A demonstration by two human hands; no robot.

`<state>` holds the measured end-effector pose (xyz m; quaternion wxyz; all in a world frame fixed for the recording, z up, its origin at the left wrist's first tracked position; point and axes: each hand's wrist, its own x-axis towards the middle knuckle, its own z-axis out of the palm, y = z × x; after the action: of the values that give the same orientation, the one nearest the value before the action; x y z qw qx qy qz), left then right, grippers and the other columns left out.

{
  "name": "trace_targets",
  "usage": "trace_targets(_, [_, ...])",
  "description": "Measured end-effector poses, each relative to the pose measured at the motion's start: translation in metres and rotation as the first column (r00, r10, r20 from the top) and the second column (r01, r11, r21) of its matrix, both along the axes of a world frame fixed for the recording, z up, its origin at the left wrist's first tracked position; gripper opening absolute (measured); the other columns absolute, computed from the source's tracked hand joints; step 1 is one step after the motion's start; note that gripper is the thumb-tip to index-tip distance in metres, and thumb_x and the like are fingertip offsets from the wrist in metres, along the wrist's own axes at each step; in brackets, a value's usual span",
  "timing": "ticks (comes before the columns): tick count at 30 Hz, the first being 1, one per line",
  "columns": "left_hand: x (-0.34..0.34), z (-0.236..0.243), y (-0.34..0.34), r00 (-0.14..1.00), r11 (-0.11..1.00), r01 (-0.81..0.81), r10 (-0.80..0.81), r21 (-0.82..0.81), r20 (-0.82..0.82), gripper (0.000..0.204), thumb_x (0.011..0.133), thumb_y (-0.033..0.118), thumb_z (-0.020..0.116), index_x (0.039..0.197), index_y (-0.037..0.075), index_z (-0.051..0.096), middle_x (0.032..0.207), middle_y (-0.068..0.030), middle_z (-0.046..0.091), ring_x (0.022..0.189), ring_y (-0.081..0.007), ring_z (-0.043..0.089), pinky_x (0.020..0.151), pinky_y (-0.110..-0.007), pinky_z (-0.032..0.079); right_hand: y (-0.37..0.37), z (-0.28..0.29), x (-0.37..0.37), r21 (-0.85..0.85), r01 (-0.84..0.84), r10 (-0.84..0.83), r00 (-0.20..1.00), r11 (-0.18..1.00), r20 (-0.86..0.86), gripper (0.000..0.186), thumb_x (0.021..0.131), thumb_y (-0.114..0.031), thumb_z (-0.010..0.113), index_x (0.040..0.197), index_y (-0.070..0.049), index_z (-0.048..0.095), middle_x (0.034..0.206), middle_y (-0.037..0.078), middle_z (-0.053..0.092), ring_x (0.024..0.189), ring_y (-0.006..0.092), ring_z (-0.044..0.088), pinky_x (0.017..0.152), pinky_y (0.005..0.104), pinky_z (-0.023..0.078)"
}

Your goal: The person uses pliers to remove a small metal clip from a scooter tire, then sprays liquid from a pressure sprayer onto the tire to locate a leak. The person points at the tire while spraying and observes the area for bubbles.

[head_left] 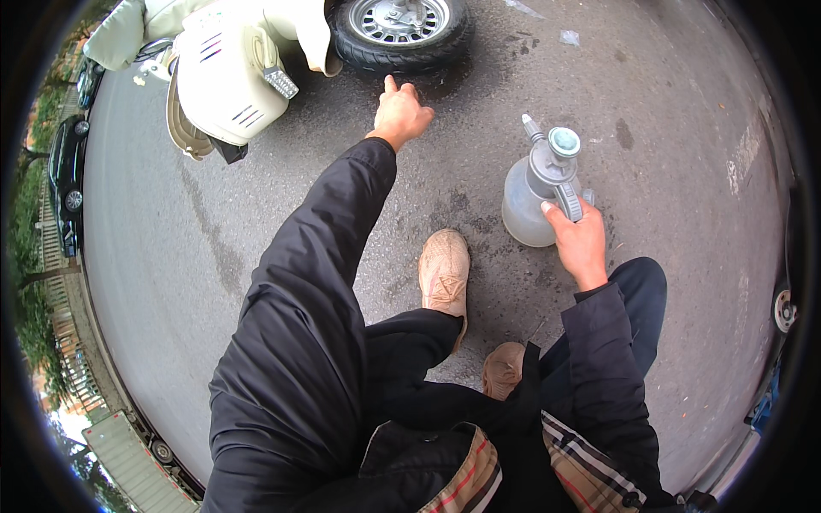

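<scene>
My right hand is closed round the handle of a grey pump spray bottle, whose nozzle points up and away toward the far left. The bottle's round top knob is pale green. My left hand reaches forward with a finger extended toward the black tyre of a scooter wheel with a silver rim. A small gap seems to show between fingertip and tyre. The scooter's cream body lies left of the wheel.
Grey asphalt stretches around, with damp patches near the wheel. My beige shoes stand between my arms. A dark car and a fence line the far left. Scraps of clear plastic lie beyond the bottle.
</scene>
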<state>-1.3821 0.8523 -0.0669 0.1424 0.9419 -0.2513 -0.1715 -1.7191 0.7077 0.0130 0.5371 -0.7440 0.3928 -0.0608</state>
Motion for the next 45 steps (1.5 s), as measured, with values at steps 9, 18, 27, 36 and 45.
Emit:
trace_targets(9, [-0.0023, 0.0035, -0.0043, 0.999, 0.999, 0.034, -0.034, 0.029, -0.018, 0.053, 0.085, 0.031, 0.074, 0.128, 0.000, 0.064, 0.166, -0.0332, 0.021, 0.142, -0.0473, 0.045, 0.116, -0.048, 0.043, -0.0005, 0.0007, 0.0002, 0.008, 0.003, -0.003, 1.000, 1.000, -0.016, 0.029, 0.091, -0.021, 0.073, 0.109, 0.002, 0.073, 0.081, 0.004, 0.070, 0.074, 0.0107, 0.060, 0.072, 0.0315, 0.049])
trace_targets(18, [-0.0020, 0.0051, -0.0049, 0.998, 0.998, 0.058, -0.058, 0.017, -0.008, 0.053, 0.085, 0.030, 0.075, 0.126, -0.001, 0.064, 0.164, -0.0346, 0.023, 0.140, -0.0476, 0.047, 0.116, -0.048, 0.042, 0.0009, 0.0023, 0.0006, -0.009, 0.005, -0.005, 1.000, 1.000, 0.004, 0.026, 0.091, -0.022, 0.073, 0.101, 0.002, 0.072, 0.075, 0.000, 0.065, 0.069, 0.0092, 0.055, 0.066, 0.0309, 0.046])
trace_targets(27, [-0.0006, 0.0050, -0.0067, 0.999, 0.999, 0.049, -0.049, 0.020, -0.010, 0.055, 0.086, 0.031, 0.074, 0.129, -0.001, 0.063, 0.165, -0.0338, 0.022, 0.143, -0.0471, 0.044, 0.117, -0.048, 0.042, 0.0026, -0.0012, 0.0009, -0.007, 0.019, -0.019, 0.999, 1.000, 0.043, 0.025, 0.092, -0.024, 0.075, 0.093, 0.001, 0.072, 0.072, -0.004, 0.059, 0.066, 0.0070, 0.051, 0.062, 0.0293, 0.042])
trace_targets(36, [0.0039, 0.0083, 0.0003, 1.000, 1.000, 0.007, -0.006, 0.030, -0.014, 0.062, 0.087, 0.031, 0.073, 0.137, -0.002, 0.058, 0.167, -0.0336, 0.018, 0.144, -0.0473, 0.043, 0.118, -0.047, 0.041, 0.0037, -0.0028, 0.0013, -0.015, 0.021, -0.020, 0.998, 1.000, 0.067, 0.024, 0.091, -0.023, 0.075, 0.094, 0.001, 0.072, 0.073, -0.004, 0.060, 0.068, 0.0067, 0.051, 0.063, 0.0289, 0.043])
trace_targets(45, [-0.0012, 0.0015, 0.0002, 0.999, 0.999, -0.024, 0.025, -0.038, 0.024, 0.045, 0.081, 0.031, 0.074, 0.111, -0.001, 0.067, 0.141, -0.0361, 0.051, 0.141, -0.0471, 0.045, 0.113, -0.047, 0.044, 0.0026, 0.0036, 0.0014, 0.014, -0.006, 0.007, 1.000, 1.000, -0.029, 0.029, 0.092, -0.020, 0.072, 0.111, 0.002, 0.074, 0.085, 0.004, 0.073, 0.076, 0.0109, 0.062, 0.073, 0.0316, 0.051])
